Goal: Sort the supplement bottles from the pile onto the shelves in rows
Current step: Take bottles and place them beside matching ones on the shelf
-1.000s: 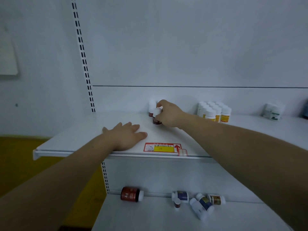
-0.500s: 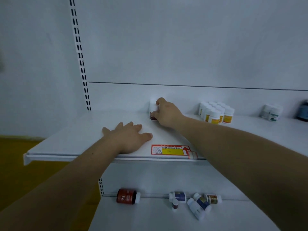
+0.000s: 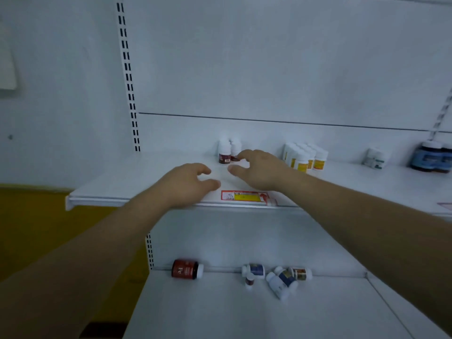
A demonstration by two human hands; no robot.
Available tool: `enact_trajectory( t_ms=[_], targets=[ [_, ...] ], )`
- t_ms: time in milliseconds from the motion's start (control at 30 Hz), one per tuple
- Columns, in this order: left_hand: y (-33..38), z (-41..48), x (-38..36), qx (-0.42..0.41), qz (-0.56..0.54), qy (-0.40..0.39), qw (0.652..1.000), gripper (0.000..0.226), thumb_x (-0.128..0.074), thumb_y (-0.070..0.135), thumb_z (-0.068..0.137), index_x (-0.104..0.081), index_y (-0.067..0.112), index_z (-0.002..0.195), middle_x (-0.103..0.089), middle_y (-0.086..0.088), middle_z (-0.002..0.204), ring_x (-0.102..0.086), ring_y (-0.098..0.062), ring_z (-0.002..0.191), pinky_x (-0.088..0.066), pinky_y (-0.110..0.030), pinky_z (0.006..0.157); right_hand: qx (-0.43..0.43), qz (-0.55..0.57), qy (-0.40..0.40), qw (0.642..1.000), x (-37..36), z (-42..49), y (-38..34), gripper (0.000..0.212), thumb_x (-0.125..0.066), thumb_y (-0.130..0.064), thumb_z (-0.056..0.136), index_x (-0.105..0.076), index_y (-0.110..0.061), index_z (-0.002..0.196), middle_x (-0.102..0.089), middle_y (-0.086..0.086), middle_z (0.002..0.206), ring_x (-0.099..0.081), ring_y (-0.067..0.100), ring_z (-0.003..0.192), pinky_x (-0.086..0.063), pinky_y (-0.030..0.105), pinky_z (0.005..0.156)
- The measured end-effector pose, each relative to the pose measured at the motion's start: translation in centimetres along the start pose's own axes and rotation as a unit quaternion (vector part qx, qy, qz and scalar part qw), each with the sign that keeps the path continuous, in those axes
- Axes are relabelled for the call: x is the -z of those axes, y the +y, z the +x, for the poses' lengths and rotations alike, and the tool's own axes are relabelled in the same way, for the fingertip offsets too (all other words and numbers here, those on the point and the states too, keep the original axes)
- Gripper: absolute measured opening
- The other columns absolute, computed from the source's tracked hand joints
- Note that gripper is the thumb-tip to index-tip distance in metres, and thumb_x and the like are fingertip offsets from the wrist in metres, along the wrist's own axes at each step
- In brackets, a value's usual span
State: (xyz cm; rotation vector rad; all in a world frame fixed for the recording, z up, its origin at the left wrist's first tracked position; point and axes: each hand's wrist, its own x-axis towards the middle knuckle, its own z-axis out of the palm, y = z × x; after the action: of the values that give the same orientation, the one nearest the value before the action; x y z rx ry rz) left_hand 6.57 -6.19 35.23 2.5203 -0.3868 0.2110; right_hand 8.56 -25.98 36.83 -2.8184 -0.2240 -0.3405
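A shop, by the fittings. White metal gondola shelving: a slotted upright (image 3: pixel 128 77) with paired adjustment holes and a plain white back panel (image 3: pixel 269 64). A red-and-yellow price tag (image 3: pixel 244 196) sits at the front edge of the upper white shelf (image 3: pixel 137 182). Small white-capped supplement bottles (image 3: pixel 304 157) stand grouped in stock rows toward the shelf's back edge; more (image 3: pixel 281 280) lie loose on the lower white shelf (image 3: pixel 208 311).

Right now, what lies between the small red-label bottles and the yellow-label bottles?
Head view: only the right hand, between red-label bottles and yellow-label bottles.
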Motion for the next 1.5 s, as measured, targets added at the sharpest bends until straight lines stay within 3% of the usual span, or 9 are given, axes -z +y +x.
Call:
enact_trajectory(
  t_ms=[233, 333, 467, 633, 767, 933, 1133, 1333, 1500],
  targets=[
    [3.1, -11.9, -4.1, -0.04, -0.011, 0.059, 0.997, 0.052, -0.059, 0.053, 0.082, -0.05, 0.035, 0.13, -0.046, 0.013, 0.14, -0.042, -0.008, 0.125, -0.028, -0.018, 0.094, 0.109, 0.001, 0.091, 0.99, 1.3, -11.8, 2.4, 0.061, -0.051, -0.054, 0.09, -0.044, -0.018, 0.139, -0.043, 0.004, 0.144, -0.035, 0.021, 0.133, -0.024, 0.026, 0.106],
    [5.1, -14.9, -8.9, -0.021, -0.025, -0.02, 0.999, 0.054, -0.059, 0.051, 0.084, -0.048, 0.033, 0.133, -0.042, 0.012, 0.143, -0.041, -0.008, 0.126, -0.026, -0.017, 0.096, 0.144, -0.004, 0.1, 0.985, 0.8, -16.9, 4.9, 0.062, -0.054, -0.05, 0.09, -0.042, -0.017, 0.141, -0.041, 0.005, 0.146, -0.031, 0.02, 0.134, -0.018, 0.021, 0.104],
    [6.0, -16.8, -16.2, 0.04, -0.036, -0.148, 0.988, 0.049, -0.061, 0.048, 0.085, -0.05, 0.03, 0.13, -0.047, 0.005, 0.139, -0.049, -0.01, 0.108, -0.035, -0.019, 0.087, 0.115, -0.006, 0.046, 0.992, -2.3, -21.7, 9.1, 0.063, -0.052, -0.052, 0.089, -0.04, -0.019, 0.142, -0.039, 0.005, 0.147, -0.032, 0.022, 0.134, -0.023, 0.031, 0.109],
    [3.6, -16.2, -23.4, 0.098, 0.003, -0.274, 0.957, 0.067, -0.058, 0.049, 0.087, -0.032, 0.024, 0.144, -0.03, 0.0, 0.152, -0.036, -0.019, 0.133, -0.031, -0.029, 0.107, 0.036, -0.008, -0.067, 0.997, -7.9, -23.5, 14.1, 0.064, -0.051, -0.052, 0.09, -0.038, -0.018, 0.143, -0.042, 0.005, 0.145, -0.037, 0.024, 0.131, -0.03, 0.031, 0.105],
    [0.8, -12.7, -27.2, 0.129, 0.01, -0.311, 0.942, 0.072, -0.057, 0.047, 0.088, -0.025, 0.021, 0.147, -0.023, -0.004, 0.155, -0.03, -0.021, 0.137, -0.027, -0.03, 0.11, -0.029, -0.026, -0.127, 0.991, -12.3, -21.2, 18.0, 0.056, -0.051, -0.053, 0.09, -0.044, -0.019, 0.134, -0.055, 0.006, 0.129, -0.05, 0.024, 0.112, -0.04, 0.032, 0.09],
    [-2.8, -6.4, -32.1, 0.137, 0.024, -0.313, 0.94, 0.074, -0.058, 0.045, 0.088, -0.023, 0.02, 0.148, -0.022, -0.005, 0.155, -0.032, -0.022, 0.136, -0.028, -0.029, 0.107, -0.114, 0.002, -0.197, 0.974, -18.5, -16.9, 22.4, 0.059, -0.051, -0.052, 0.089, -0.039, -0.023, 0.139, -0.049, 0.006, 0.137, -0.049, 0.026, 0.119, -0.043, 0.04, 0.1],
    [-5.9, -0.4, -38.4, 0.163, 0.04, -0.27, 0.948, 0.072, -0.062, 0.042, 0.086, -0.028, 0.021, 0.146, -0.032, -0.01, 0.148, -0.038, -0.03, 0.131, -0.036, -0.038, 0.105, -0.169, 0.052, -0.218, 0.96, -25.8, -13.0, 27.3, 0.065, -0.056, -0.045, 0.089, -0.031, -0.02, 0.144, -0.048, 0.009, 0.138, -0.052, 0.029, 0.118, -0.043, 0.035, 0.092],
    [-6.9, 5.8, -44.5, 0.109, 0.095, -0.188, 0.971, 0.06, -0.056, 0.044, 0.088, -0.037, 0.016, 0.139, -0.043, -0.015, 0.134, -0.042, -0.033, 0.122, -0.038, -0.045, 0.101, -0.144, 0.048, -0.249, 0.957, -31.4, -10.0, 31.5, 0.066, -0.054, -0.023, 0.093, -0.019, -0.022, 0.149, -0.046, 0.012, 0.135, -0.052, 0.031, 0.115, -0.048, 0.038, 0.09],
    [-8.0, 9.6, -48.7, 0.22, 0.071, -0.173, 0.957, 0.052, -0.038, 0.047, 0.095, -0.042, 0.015, 0.135, -0.045, -0.019, 0.135, -0.046, -0.038, 0.119, -0.04, -0.047, 0.101, -0.136, 0.005, -0.227, 0.964, -35.0, -10.8, 33.5, 0.063, -0.053, -0.025, 0.093, -0.023, -0.02, 0.148, -0.033, 0.012, 0.143, -0.045, 0.032, 0.121, -0.045, 0.044, 0.098]
  ],
)
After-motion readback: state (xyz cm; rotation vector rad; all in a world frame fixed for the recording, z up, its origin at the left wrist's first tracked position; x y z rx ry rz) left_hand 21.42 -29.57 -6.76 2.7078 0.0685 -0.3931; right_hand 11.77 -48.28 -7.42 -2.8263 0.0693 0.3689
